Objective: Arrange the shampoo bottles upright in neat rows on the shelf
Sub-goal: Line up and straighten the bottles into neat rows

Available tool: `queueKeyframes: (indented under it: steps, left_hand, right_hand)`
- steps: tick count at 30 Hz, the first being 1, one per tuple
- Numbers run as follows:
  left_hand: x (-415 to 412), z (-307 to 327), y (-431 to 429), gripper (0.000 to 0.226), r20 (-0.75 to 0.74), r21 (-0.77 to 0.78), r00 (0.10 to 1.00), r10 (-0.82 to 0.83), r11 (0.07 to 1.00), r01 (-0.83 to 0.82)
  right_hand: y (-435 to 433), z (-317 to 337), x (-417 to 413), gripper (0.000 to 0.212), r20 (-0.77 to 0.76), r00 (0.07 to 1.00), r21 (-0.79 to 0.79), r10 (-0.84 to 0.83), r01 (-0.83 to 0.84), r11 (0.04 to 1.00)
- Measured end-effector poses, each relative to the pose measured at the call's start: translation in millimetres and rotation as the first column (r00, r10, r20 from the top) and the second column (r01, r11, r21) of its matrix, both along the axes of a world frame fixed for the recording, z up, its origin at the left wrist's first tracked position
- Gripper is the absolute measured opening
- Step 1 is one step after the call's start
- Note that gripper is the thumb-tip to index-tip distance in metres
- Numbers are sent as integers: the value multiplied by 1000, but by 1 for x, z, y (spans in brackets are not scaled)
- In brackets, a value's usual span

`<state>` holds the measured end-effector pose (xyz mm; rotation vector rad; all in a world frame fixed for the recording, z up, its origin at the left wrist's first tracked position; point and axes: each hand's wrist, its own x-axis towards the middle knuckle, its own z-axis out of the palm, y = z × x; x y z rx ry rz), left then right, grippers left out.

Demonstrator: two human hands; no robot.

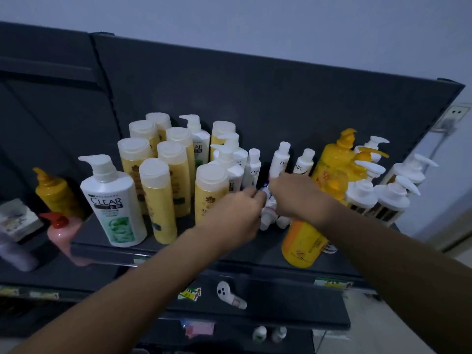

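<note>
Two bare arms out over a dark shelf full of bottles. Left hand curled, fingers closed on the small white bottles near the front middle. Right hand curled too, closed on the same little bunch from the other side, hands almost touching. Hard to tell how many bottles in there, mostly hidden. Bunch lying tipped, caps down toward the front edge, long way running front to back.

Behind the hands, three small white bottles upright, caps up, in a short row. On the left, tall yellow bottles upright in rows, flat caps up. At the front left, a big white pump bottle marked CLEAR, upright, spout to the left. Just under the right arm, a big yellow bottle at the front edge, leaning. On the right, yellow and white pump bottles upright, spouts to the right.

Off the left end, a pink bottle with a red pump.
</note>
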<state>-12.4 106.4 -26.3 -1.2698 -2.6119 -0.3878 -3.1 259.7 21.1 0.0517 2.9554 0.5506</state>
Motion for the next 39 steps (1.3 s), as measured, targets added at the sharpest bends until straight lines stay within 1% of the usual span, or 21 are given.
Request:
queueKeyframes:
  steps: [3, 6, 8, 11, 13, 15, 17, 20, 21, 22, 24, 26, 27, 28, 29, 30, 31, 33, 34, 36, 39]
  left_hand:
    - [-4, -35, 38, 50, 97, -154, 985, 144, 980, -128]
    - [-10, -65, 55, 54, 130, -266, 945, 300, 929, -258]
    - [-15, -82, 61, 55, 137, -276, 912, 386, 899, -339]
    - [-20, -94, 68, 56, 118, -243, 884, 452, 877, -416]
    - [-26, -94, 70, 55, 115, -209, 888, 444, 885, -416]
    - [-33, -96, 71, 50, 115, -192, 893, 436, 891, -411]
    - [-39, -100, 75, 48, 148, -164, 890, 431, 898, -408]
    - [-41, -101, 76, 47, 178, -140, 879, 442, 896, -421]
    - [-46, -115, 79, 47, 142, -76, 882, 449, 894, -442]
    - [-36, -102, 79, 49, 152, -103, 895, 420, 907, -408]
    - [-28, -76, 75, 58, 192, -85, 912, 363, 932, -353]
    - [-23, -55, 69, 65, 310, -25, 855, 416, 902, -430]
    - [-23, -52, 68, 55, 382, 53, 843, 379, 902, -429]
    - [-24, -54, 69, 39, 367, 10, 834, 413, 894, -447]
    - [-25, -67, 71, 32, 358, -46, 820, 446, 886, -461]
    - [-30, -83, 74, 30, 295, -33, 831, 471, 875, -484]
    - [-36, -104, 77, 37, 272, -20, 846, 458, 882, -471]
    - [-34, -100, 77, 49, 180, 29, 875, 450, 886, -462]
    - [-31, -93, 75, 52, 197, 13, 882, 428, 898, -439]
    - [-29, -82, 69, 52, 165, -12, 901, 400, 915, -404]
    - [-31, -62, 65, 55, 116, 50, 924, 364, 927, -372]
  right_hand:
    - [-3, -21, -17, 36, 178, 978, 21, -110, 108, 994]
    - [0, -49, -32, 55, 276, 935, 66, -223, 213, 975]
    - [2, -65, -40, 59, 296, 914, 84, -277, 264, 961]
    - [8, -81, -47, 43, 257, 926, 58, -276, 271, 961]
    - [8, -84, -47, 44, 224, 923, 53, -314, 310, 949]
    - [7, -89, -52, 54, 236, 892, 122, -385, 366, 922]
    - [5, -93, -55, 51, 247, 878, 170, -411, 378, 910]
    - [6, -94, -57, 47, 214, 879, 154, -425, 399, 904]
    - [6, -94, -57, 48, 207, 878, 147, -432, 409, 901]
    - [6, -93, -58, 49, 209, 870, 143, -447, 424, 894]
    - [5, -93, -59, 50, 217, 856, 143, -469, 447, 883]
    - [5, -94, -59, 48, 207, 855, 152, -476, 453, 879]
    - [4, -93, -59, 47, 200, 857, 155, -475, 451, 879]
    - [5, -93, -59, 46, 196, 859, 161, -473, 448, 879]
    - [4, -93, -58, 46, 195, 860, 172, -472, 443, 880]
    - [3, -92, -58, 47, 197, 859, 190, -473, 440, 878]
    - [2, -91, -57, 47, 200, 859, 207, -471, 433, 877]
    - [2, -89, -56, 47, 209, 857, 231, -471, 425, 875]
    - [1, -86, -56, 48, 222, 853, 240, -472, 422, 875]
    - [0, -77, -54, 49, 239, 856, 238, -457, 405, 883]
    - [-2, -56, -49, 40, 193, 889, 217, -416, 375, 901]
